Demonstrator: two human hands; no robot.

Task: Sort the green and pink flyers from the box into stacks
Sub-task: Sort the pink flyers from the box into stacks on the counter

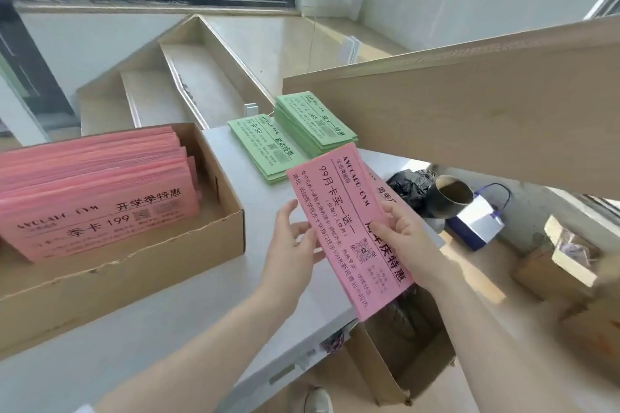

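Note:
A pink flyer [339, 208] with black print is held above the white table's right edge. My right hand [406, 238] grips its right side, thumb on top. My left hand [292, 241] touches its left edge with relaxed fingers reaching under it. Another pink flyer [380, 183] peeks out beneath it. Two green flyer stacks lie on the table beyond: a thin one [260, 147] and a thicker one [317, 122]. At the left, a cardboard box [188, 245] holds a thick leaning pile of pink flyers [94, 188].
The white table [188, 329] ends just right of my hands. Below it stand an open cardboard box [402, 359], a black bag [409, 184], a dark pot [449, 194] and a blue-white bag [476, 221]. A wooden board [469, 104] slants overhead on the right.

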